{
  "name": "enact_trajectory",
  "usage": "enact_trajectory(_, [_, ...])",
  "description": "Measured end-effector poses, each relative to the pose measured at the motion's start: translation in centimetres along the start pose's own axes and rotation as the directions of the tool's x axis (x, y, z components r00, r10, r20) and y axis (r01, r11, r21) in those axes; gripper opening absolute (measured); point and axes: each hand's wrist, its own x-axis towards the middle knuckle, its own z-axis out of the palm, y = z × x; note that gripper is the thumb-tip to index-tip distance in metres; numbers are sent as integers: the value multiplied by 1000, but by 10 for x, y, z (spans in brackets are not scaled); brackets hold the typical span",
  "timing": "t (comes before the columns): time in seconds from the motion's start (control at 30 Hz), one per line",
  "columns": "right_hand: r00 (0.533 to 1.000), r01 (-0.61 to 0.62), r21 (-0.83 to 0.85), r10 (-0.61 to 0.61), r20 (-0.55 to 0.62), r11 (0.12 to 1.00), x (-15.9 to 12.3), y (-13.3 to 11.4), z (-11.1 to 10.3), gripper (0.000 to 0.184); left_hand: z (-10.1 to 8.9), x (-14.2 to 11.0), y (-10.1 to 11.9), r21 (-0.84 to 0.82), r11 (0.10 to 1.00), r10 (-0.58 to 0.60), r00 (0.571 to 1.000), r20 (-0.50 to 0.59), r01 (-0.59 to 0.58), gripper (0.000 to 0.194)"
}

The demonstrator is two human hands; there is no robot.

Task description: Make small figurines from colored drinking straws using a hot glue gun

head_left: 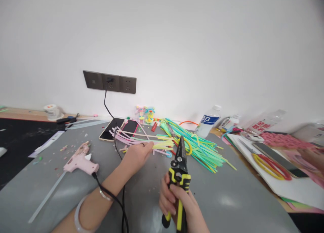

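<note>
My right hand (178,196) is wrapped round the black and yellow handles of a pair of wire-stripper pliers (180,158), whose dark jaws point up and look closed. To its left, my left hand (138,155) reaches over the mat with its fingers pinched at the end of some pale yellow pipe cleaners (163,144). Pink pipe cleaners (121,135) lie just beyond that hand. Behind the pliers spreads a large pile of green and turquoise pipe cleaners (205,155).
A pink glue gun (81,160) lies at left, its black cord crossing my left forearm. Two phones (111,129), two small figures (149,115) and a water bottle (208,121) are along the back. At right are scissors (270,166) and another person's hand (310,157).
</note>
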Motion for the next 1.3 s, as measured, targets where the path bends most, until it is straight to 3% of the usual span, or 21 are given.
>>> enact_trajectory(0.17, [980,121,-59,-128,-153,991,-4,-23,-8,20,0,1,-3,-162,983,-90,996,-25,85,26])
enact_trajectory(0.27, [941,115,-311,-204,-271,943,-14,-45,-27,36,1,1,-2,-317,943,-115,993,-21,103,27])
enact_trajectory(0.3, [910,126,-458,-286,-301,880,-18,-53,-36,41,2,2,-1,-393,913,-122,992,-14,107,29])
enact_trajectory(0.33, [885,76,-637,-347,-312,767,-22,-61,-45,43,3,2,-1,-473,874,-130,991,-6,112,31])
enact_trajectory(0.4, [833,-76,-901,-470,-293,426,-28,-78,-65,46,6,4,-1,-624,770,-149,989,21,130,35])
enact_trajectory(0.47, [794,-170,-984,-583,-170,56,-29,-91,-85,49,9,5,-1,-734,660,-162,984,68,160,37])
enact_trajectory(0.53, [786,-244,-939,-617,-44,-244,-23,-98,-107,46,12,6,-1,-806,558,-163,978,126,197,40])
enact_trajectory(0.6, [788,-263,-871,-613,55,-416,-13,-99,-127,46,13,7,0,-852,469,-160,971,179,234,43])
enact_trajectory(0.67, [778,-242,-847,-616,122,-473,-3,-97,-141,48,12,7,1,-878,397,-159,962,221,268,47])
enact_trajectory(0.8, [714,-162,-856,-657,242,-491,4,-93,-142,46,9,7,4,-909,259,-165,943,290,325,55])
enact_trajectory(0.87, [658,-114,-873,-694,291,-474,3,-93,-126,36,8,7,4,-920,173,-173,930,323,352,57])
enact_trajectory(0.93, [645,-21,-922,-710,283,-387,5,-91,-101,27,7,7,5,-923,118,-173,923,344,366,57])
enact_trajectory(1.07, [815,176,-980,-572,92,93,39,-78,-46,29,6,6,6,-926,119,-143,929,341,358,54])
enact_trajectory(1.17, [936,238,-894,-334,107,380,87,-61,-20,37,7,7,5,-923,176,-122,938,326,343,52])
enact_trajectory(1.2, [958,234,-865,-256,128,444,103,-55,-16,39,7,7,4,-921,192,-125,939,320,340,52])
enact_trajectory(1.3, [968,235,-834,-202,153,500,139,-43,-14,45,9,9,-1,-916,220,-159,938,306,336,53])
